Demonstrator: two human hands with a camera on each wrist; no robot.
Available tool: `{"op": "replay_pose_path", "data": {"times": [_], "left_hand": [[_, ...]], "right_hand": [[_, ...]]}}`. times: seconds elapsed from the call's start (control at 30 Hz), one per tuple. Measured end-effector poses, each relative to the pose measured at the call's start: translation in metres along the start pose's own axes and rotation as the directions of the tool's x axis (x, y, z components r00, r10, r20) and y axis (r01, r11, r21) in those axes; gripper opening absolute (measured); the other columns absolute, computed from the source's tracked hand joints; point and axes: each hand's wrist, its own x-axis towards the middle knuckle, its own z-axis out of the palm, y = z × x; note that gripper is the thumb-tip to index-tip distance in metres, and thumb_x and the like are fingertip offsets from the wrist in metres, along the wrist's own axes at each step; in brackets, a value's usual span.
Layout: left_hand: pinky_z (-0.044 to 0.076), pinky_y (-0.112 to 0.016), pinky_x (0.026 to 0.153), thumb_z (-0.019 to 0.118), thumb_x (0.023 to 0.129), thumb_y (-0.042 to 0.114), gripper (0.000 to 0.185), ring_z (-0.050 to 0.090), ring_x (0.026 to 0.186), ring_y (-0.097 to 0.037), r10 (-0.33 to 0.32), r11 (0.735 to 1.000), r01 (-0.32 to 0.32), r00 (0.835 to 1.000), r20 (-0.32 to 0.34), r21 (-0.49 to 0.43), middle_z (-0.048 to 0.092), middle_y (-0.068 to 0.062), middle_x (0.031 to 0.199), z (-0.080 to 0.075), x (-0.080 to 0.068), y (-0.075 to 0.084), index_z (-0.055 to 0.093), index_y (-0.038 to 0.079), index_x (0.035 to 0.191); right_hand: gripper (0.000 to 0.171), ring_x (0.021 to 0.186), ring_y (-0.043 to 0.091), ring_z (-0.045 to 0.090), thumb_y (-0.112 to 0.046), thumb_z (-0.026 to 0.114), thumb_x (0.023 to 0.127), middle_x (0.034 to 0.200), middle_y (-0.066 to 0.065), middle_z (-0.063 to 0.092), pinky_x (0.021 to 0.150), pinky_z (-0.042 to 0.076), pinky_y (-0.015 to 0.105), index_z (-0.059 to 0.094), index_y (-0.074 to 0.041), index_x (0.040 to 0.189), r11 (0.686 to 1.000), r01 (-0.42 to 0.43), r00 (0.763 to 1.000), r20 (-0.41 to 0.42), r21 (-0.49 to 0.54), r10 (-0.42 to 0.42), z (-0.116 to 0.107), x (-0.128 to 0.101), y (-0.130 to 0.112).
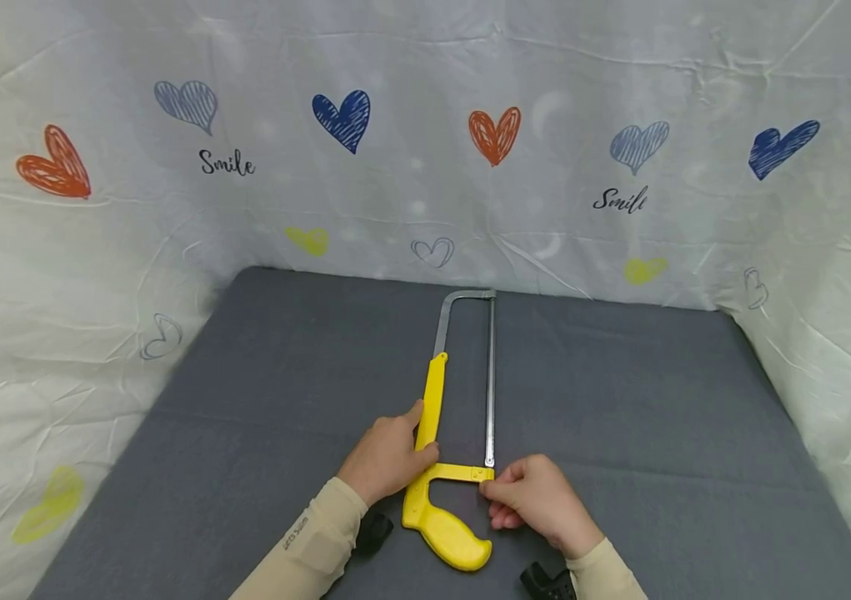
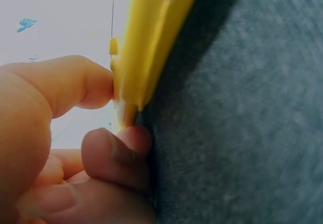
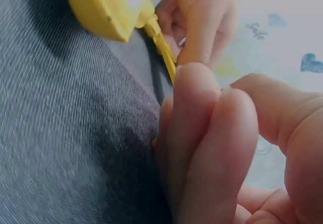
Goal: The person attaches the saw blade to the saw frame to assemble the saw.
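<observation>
A hacksaw [image 1: 435, 392] with a yellow handle and a silver bow lies on the grey cloth, its handle toward me. Its straight blade bar [image 1: 491, 383] runs along the right side. My left hand [image 1: 386, 456] grips the yellow frame above the handle, thumb on top; the left wrist view shows fingertips tucked by the yellow frame [image 2: 156, 37]. At the end of the yellow cross arm [image 1: 463, 472], my right hand [image 1: 541, 500] pinches with thumb and index finger, the other fingers curled. Those fingers hide what lies between them. The yellow handle [image 3: 101, 7] shows in the right wrist view.
Grey cloth [image 1: 282, 400] covers the table. A pale curtain [image 1: 410, 192] printed with hearts and "Smile" hangs along the back and both sides. Black wrist devices [image 1: 545, 581] sit beneath both sleeved wrists.
</observation>
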Motion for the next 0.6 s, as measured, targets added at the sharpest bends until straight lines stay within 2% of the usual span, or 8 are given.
{"op": "replay_pose_path", "data": {"times": [0.3,0.6], "left_hand": [[0.032,-0.025,0.042,0.072,0.099,0.025,0.078,0.033,0.039,-0.012,-0.006,1.0,0.006,1.0,0.003,-0.002,0.041,0.005,0.05,-0.001,0.0,0.001,0.04,-0.003,0.165],[0.034,-0.026,0.042,0.072,0.098,0.023,0.078,0.038,0.039,-0.014,-0.01,1.0,0.01,1.0,-0.008,-0.019,0.043,0.003,0.051,0.0,-0.004,0.002,0.04,-0.002,0.165]], "right_hand": [[0.02,0.056,0.006,0.07,-0.012,0.077,0.096,0.068,0.001,0.074,0.056,0.058,0.019,0.079,0.007,0.09,0.998,-0.01,0.996,0.087,0.069,0.004,-0.007,0.003,0.004],[0.026,0.061,0.003,0.07,-0.012,0.069,0.102,0.073,-0.001,0.074,0.057,0.055,0.015,0.077,0.013,0.105,0.987,-0.041,0.972,0.236,0.154,0.004,-0.018,0.007,0.009]]}}
